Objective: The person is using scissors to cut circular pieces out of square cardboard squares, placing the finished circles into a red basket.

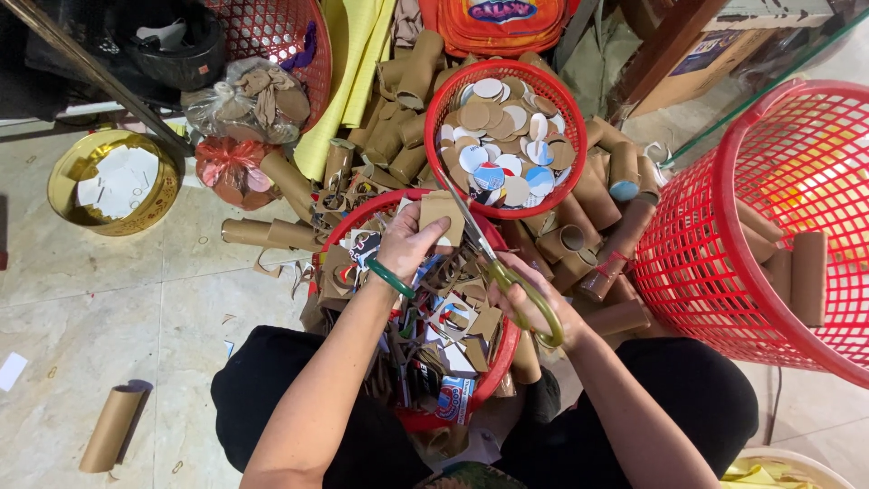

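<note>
Carefully now: you are closing your right hand (534,303) around the olive-handled scissors (493,258), and your left hand (412,240) is pinching a brown cardboard piece (442,217) just above the near red basket (500,358) of offcuts. Your left fingertips are sitting close beside the blades, so a hurried snip is risking a nick or a ragged edge. The piece is looking flat, stiff and roughly squarish. Beyond it, the farther red basket (434,118) is holding cut round discs (502,145), with cardboard tubes (579,240) lying around it.
</note>
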